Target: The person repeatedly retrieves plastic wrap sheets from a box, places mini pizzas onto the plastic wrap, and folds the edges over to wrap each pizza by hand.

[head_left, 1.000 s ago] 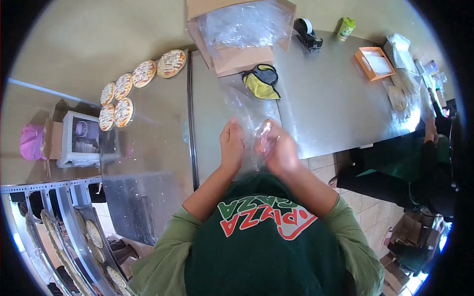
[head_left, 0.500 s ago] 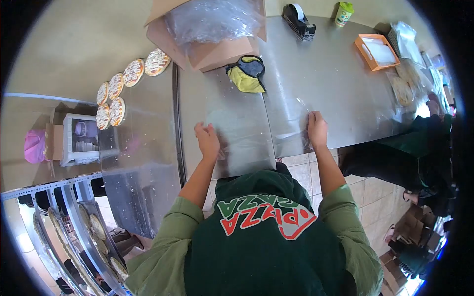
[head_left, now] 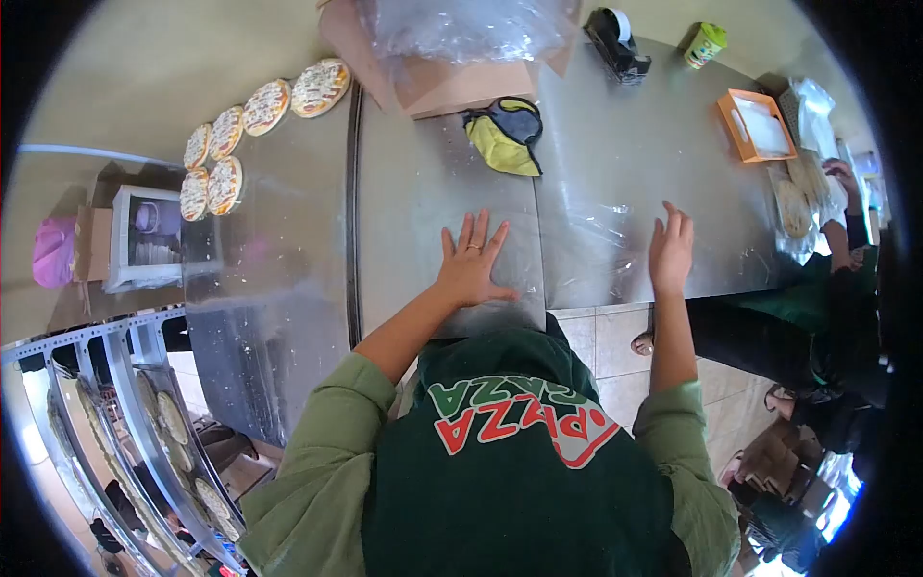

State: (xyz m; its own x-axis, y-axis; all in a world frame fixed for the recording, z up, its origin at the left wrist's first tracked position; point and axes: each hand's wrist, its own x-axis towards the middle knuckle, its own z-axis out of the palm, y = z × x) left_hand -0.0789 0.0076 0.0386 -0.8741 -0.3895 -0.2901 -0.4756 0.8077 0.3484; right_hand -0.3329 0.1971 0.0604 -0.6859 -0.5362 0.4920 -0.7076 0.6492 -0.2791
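Lying loosely on the desk, clear plastic film is being left between the two hands, nearer to the right one. The left hand is being held palm down, its fingers spread wide apart, and is being rested flat on the metal; whether an edge of film is being pressed beneath it cannot be told. The right hand is being held upright just beside the film, its fingers nearly straight and close together, with nothing seen pinched in it. The film is no longer being stretched between both hands as it was a moment ago, so it is now being supported by the desk rather than by a grip.

Beyond the left hand, a yellow and grey cloth item is being kept next to a cardboard box by which more clear plastic is being held. Topped pizza bases are being kept in a group on the left. Farther right, wrapped flat rounds are being attended by another person, whose hand is being held close beside them.
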